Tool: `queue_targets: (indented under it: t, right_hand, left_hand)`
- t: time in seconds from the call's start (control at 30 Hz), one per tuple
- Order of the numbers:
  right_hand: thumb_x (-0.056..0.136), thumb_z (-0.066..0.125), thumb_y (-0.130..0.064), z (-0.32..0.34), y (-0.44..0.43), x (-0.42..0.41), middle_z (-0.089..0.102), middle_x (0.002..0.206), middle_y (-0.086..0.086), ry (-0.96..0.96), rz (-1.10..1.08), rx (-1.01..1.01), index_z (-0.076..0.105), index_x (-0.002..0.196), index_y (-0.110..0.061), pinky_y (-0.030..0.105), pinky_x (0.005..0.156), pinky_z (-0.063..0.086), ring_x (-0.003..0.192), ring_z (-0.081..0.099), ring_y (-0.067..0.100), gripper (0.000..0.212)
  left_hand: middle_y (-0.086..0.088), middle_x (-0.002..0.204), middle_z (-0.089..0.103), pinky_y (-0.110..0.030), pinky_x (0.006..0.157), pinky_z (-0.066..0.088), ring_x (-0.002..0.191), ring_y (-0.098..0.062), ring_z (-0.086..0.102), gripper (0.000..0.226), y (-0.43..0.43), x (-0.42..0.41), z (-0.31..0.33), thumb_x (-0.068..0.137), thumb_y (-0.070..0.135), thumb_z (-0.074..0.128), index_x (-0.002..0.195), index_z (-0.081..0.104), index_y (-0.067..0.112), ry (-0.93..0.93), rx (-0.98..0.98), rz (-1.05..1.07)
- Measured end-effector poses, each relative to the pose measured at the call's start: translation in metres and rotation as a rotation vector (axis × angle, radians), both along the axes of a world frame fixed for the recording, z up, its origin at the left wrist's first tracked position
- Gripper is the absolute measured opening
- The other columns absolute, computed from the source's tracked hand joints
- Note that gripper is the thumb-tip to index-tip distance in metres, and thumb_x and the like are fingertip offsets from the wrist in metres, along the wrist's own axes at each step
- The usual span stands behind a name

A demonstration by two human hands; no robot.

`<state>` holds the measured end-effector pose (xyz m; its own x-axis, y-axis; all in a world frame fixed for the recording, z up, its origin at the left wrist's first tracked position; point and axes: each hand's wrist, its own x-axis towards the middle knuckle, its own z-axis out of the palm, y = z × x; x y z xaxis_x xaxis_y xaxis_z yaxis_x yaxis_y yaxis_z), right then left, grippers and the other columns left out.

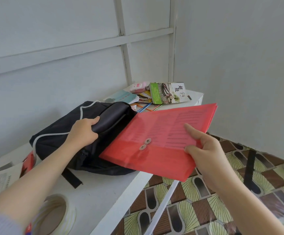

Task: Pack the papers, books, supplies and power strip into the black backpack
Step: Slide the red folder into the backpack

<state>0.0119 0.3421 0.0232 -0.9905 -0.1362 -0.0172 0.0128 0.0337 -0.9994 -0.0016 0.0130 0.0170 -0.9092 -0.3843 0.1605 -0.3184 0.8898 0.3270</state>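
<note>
The red folder [156, 143] hangs tilted over the front edge of the white table [103, 192], its far left corner at the mouth of the black backpack [61, 143] and its near half out over the patterned floor [222, 200]. Sheets with dark print show through its translucent cover, and two string-tie buttons sit on its flap. My right hand [205, 150] pinches the folder at its near right edge, thumb laid flat on top; the remaining fingers curl under the plastic, so I cannot tell how they lie there. My left hand [83, 131] grips the rim of the backpack's opening, thumb on the outside and fingers curled over the fabric, holding the mouth apart. The backpack lies on its side mid-table with a white cord [81, 112] running across it. Toward the far right corner of the table lie coloured pens [144, 106], a teal booklet [120, 97], a pink packet [138, 86] and a green-covered book [169, 93]. At the near left edge sit a roll of tape [56, 216], a red box [28, 164] and some papers [0, 180].
</note>
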Motion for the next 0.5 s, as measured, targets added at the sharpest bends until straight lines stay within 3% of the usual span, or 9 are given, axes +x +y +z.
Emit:
queue_targets:
  t: [0.07,0.13,0.37,0.5]
  right_hand:
    - [0.088,0.045,0.011,-0.002,-0.003,-0.002,0.060,0.121,-0.011,-0.048,0.031,-0.008,0.047,0.137,-0.023,0.026,0.071,0.058,0.089,0.066,0.007,0.059]
    - [0.089,0.046,0.010,-0.005,-0.005,-0.005,0.057,0.127,-0.005,-0.074,0.064,0.011,0.047,0.137,-0.022,0.014,0.063,0.053,0.090,0.064,0.003,0.058]
    - [0.091,0.045,0.007,-0.011,-0.032,-0.011,0.054,0.119,-0.004,-0.148,0.133,0.058,0.039,0.142,-0.021,0.016,0.056,0.053,0.083,0.063,0.010,0.058]
    - [0.091,0.046,0.004,-0.019,-0.061,-0.019,0.053,0.101,-0.010,-0.162,0.170,0.117,0.034,0.145,-0.022,0.030,0.069,0.056,0.078,0.059,0.015,0.061]
  left_hand:
    - [-0.006,0.083,0.067,-0.026,0.063,0.041,0.067,-0.018,0.057,0.070,-0.001,0.004,0.004,0.074,0.002,0.066,0.137,0.046,0.024,-0.006,0.037,0.005]
    - [-0.006,0.082,0.068,-0.022,0.055,0.038,0.062,-0.014,0.056,0.072,-0.001,0.007,0.008,0.072,0.003,0.069,0.136,0.047,0.025,-0.002,0.072,0.011]
    - [-0.001,0.078,0.065,-0.012,0.053,0.037,0.059,-0.012,0.056,0.075,0.001,0.016,0.012,0.070,0.003,0.069,0.136,0.047,0.031,-0.006,0.076,0.000]
    - [0.005,0.077,0.062,-0.007,0.051,0.035,0.058,-0.004,0.053,0.074,0.006,0.021,0.017,0.072,0.003,0.068,0.136,0.047,0.031,0.021,0.064,-0.035]
